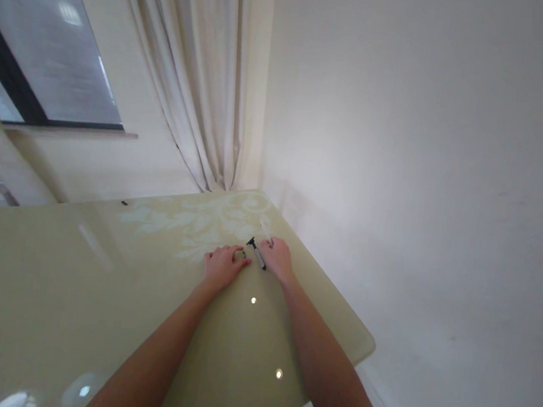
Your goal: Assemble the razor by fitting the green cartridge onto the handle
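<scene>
Two bare hands rest on a glossy pale-green tabletop [100,289] near its far corner, a black razor [256,252] lying between them; the left hand [221,266] lies flat, the right hand [277,259] touches the razor's handle, grip unclear.

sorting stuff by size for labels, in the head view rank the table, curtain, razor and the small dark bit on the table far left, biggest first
1. table
2. curtain, farther off, so unsure against the table
3. razor
4. small dark bit
</scene>
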Action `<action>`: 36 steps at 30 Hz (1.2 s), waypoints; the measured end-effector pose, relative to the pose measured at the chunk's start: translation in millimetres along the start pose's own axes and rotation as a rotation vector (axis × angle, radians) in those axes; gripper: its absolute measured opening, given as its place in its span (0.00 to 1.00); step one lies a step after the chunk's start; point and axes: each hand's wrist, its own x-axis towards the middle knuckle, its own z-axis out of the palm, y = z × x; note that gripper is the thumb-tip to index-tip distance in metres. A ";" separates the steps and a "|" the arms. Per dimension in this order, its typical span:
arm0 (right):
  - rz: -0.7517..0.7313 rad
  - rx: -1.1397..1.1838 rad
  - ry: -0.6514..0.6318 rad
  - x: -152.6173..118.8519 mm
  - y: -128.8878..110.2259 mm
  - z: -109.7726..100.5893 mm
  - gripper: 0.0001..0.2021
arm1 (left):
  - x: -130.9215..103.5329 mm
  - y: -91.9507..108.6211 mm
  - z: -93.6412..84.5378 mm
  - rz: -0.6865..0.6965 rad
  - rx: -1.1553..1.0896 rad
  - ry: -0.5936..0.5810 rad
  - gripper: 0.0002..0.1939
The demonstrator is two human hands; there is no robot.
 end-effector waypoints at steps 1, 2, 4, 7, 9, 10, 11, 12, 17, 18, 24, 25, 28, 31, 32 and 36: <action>0.008 -0.007 0.006 1.5 1.6 -3.2 0.19 | -0.9 -1.0 -0.3 0.002 -0.005 -0.001 0.25; 0.016 -0.013 0.011 2.8 3.6 -6.3 0.21 | -1.7 -1.9 -0.7 0.002 -0.009 -0.002 0.24; 0.031 -0.027 0.015 4.6 8.2 -11.4 0.22 | -3.1 -3.0 -1.4 0.002 -0.017 -0.003 0.23; 0.050 -0.050 0.009 4.6 15.9 -15.3 0.18 | -4.5 -2.8 -1.6 0.002 -0.025 0.003 0.22; 0.062 -0.067 0.015 3.1 20.1 -16.0 0.15 | -5.2 -2.1 -1.6 0.004 -0.029 0.011 0.22; 0.069 -0.076 0.023 2.1 21.6 -16.1 0.14 | -5.5 -1.9 -1.7 0.007 -0.032 0.014 0.23; 0.077 -0.085 0.031 1.0 22.7 -16.1 0.14 | -5.8 -1.7 -1.9 0.009 -0.035 0.015 0.23; 0.086 -0.095 0.040 -0.2 23.4 -16.2 0.14 | -6.0 -1.6 -2.2 0.011 -0.038 0.014 0.22; 0.119 -0.128 0.077 -4.1 25.7 -16.2 0.12 | -6.3 -1.5 -3.4 0.012 -0.058 0.008 0.19; 0.122 -0.133 0.083 -4.1 26.7 -15.8 0.12 | -6.2 -1.6 -3.2 0.012 -0.060 0.010 0.19; 0.117 -0.147 0.096 -0.1 33.3 -10.6 0.12 | -4.5 -2.9 1.4 0.014 -0.061 0.030 0.20; 0.113 -0.149 0.096 0.4 33.7 -9.6 0.12 | -4.2 -3.1 2.2 0.009 -0.061 0.035 0.19; 0.096 -0.152 0.096 1.2 33.7 -7.2 0.13 | -3.5 -3.1 4.0 -0.006 -0.063 0.048 0.18; 0.072 -0.147 0.096 1.3 32.7 -5.4 0.13 | -3.4 -3.0 5.1 -0.011 -0.063 0.060 0.18; 0.066 -0.144 0.097 1.4 32.4 -4.8 0.13 | -3.4 -3.1 5.4 -0.011 -0.061 0.064 0.18; 0.054 -0.130 0.103 1.6 32.3 -2.3 0.11 | -3.5 -4.7 6.8 -0.018 -0.056 0.081 0.19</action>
